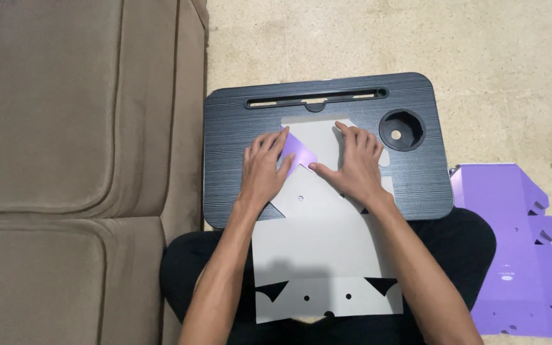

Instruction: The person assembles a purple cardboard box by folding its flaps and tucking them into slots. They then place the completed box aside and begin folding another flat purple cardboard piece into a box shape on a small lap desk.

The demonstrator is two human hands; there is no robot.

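Observation:
A flat grey cardboard box blank (317, 249) with cut-outs and small holes lies grey side up across a black lap desk (225, 153) and my lap. One flap (298, 152) is folded over and shows its purple side. My left hand (264, 167) presses flat on that purple flap and the card beside it. Resting on the card just to the right is my right hand (356, 163), fingers spread, thumb touching the flap's edge. Neither hand grips anything.
A second purple box blank (515, 249) lies flat on the beige floor (493, 45) to my right. A brown sofa (65, 160) fills the left side, close against the desk. The desk has a round cup hole (402, 130) and a slot (317, 99) along its far edge.

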